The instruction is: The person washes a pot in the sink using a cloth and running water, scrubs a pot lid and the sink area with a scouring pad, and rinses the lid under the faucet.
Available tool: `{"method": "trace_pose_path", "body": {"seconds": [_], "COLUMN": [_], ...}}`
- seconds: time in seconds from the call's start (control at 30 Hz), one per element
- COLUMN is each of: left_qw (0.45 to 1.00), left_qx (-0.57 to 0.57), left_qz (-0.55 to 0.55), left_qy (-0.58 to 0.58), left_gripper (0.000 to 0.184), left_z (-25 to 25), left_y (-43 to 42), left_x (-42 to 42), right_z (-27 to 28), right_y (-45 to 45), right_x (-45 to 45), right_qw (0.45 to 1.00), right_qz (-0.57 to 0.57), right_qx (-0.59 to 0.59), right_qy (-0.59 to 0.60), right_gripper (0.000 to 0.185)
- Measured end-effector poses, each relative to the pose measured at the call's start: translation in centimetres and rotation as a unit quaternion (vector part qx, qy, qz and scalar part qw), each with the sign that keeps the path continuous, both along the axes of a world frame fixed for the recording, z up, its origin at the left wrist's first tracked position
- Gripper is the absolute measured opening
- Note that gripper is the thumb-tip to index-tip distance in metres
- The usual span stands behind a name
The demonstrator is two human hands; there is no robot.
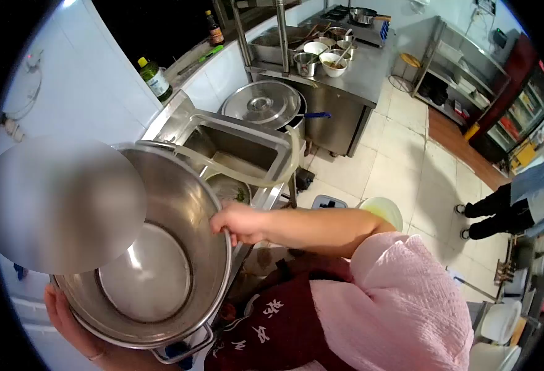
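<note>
A large stainless-steel pot (207, 185) is tilted with its open mouth toward me, so its bare inner bottom shows; part of its upper left is hidden by a blurred patch. My right hand (242, 224) is closed over the rim on the right side. My left hand (68, 318) holds the outer wall at the lower left, its fingers partly hidden behind the pot. One looped side handle (188, 346) sticks out at the bottom. Behind the pot is a metal sink (241, 162), with a pale hose (253, 179) lying across it. A bowl (222, 185) with green scraps sits beside the sink.
A lidded stockpot (263, 105) stands beyond the sink. The steel counter (361, 77) bears bowls, and a pan (363, 15) sits on the stove. Bottles (154, 79) stand on the ledge. A pale basin (383, 210) is on the tiled floor. Another person (519, 204) stands at right.
</note>
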State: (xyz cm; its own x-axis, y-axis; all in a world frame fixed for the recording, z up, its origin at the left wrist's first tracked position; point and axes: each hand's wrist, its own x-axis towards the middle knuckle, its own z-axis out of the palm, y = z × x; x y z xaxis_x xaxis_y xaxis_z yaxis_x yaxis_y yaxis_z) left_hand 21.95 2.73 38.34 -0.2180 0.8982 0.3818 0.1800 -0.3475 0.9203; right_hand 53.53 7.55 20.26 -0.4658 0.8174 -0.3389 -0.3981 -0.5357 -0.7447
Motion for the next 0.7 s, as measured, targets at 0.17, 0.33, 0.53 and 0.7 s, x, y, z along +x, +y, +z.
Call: {"method": "trace_pose_path", "body": {"seconds": [0.17,0.33,0.53,0.7], "left_qw": [0.875,0.957,0.929,0.908], "left_qx": [0.198,0.181,0.123,0.043], "left_qz": [-0.005,-0.156,-0.324,-0.375], "left_qy": [0.441,0.166,0.128,0.182], "left_gripper": [0.033,0.037,0.032,0.019], "left_z": [3.9,3.9,1.1,-6.0], "left_y": [0.7,1.8,3.5,4.3], "left_x": [2.5,11.1,15.2,18.5], "right_z": [6.6,10.7,8.9,5.0], "right_y": [-5.4,-13.8,-23.1,-27.4], "right_x": [6.0,12.6,18.5,22.6], "right_qw": [0.983,0.931,0.816,0.713], "right_qz": [-0.178,-0.363,-0.578,-0.699], "right_qx": [0.032,0.018,0.010,-0.015], "right_qy": [-0.036,-0.020,-0.019,-0.060], "right_gripper": [0.011,0.012,0.005,0.006]}}
